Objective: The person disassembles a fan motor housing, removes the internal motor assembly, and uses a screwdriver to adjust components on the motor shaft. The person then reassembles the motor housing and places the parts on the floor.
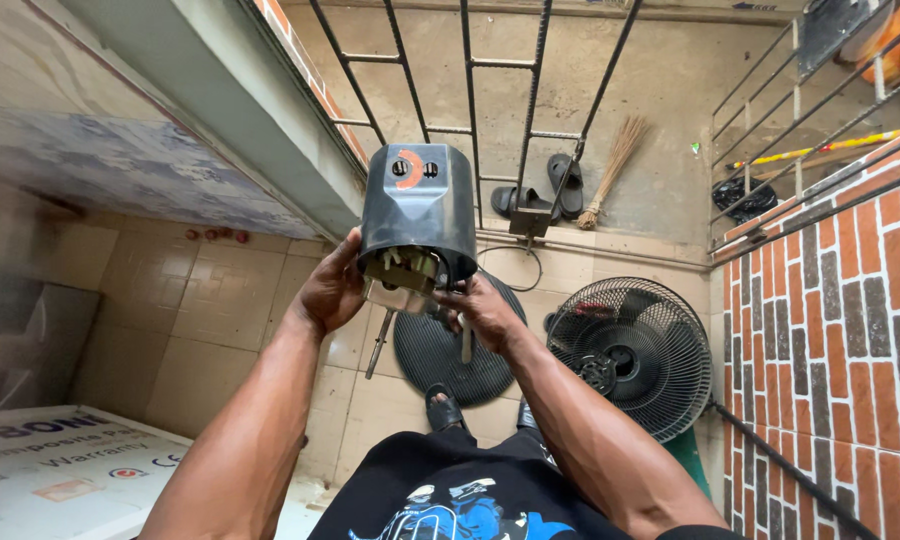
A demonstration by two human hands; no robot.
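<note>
I hold a dark grey fan motor housing (418, 205) up in front of me, its open underside showing metal motor parts and wires. My left hand (332, 288) grips its lower left side. My right hand (482, 310) is at the lower right, fingers on the exposed motor parts and holding what looks like a thin tool. A metal shaft (379, 345) hangs down from the motor.
On the tiled floor below lie a round black fan base (450, 360) and a black wire fan grille (630, 350). A metal gate (470, 90) is ahead, with sandals (545, 195) and a broom (615, 165) beyond. A brick wall (840, 320) runs along the right.
</note>
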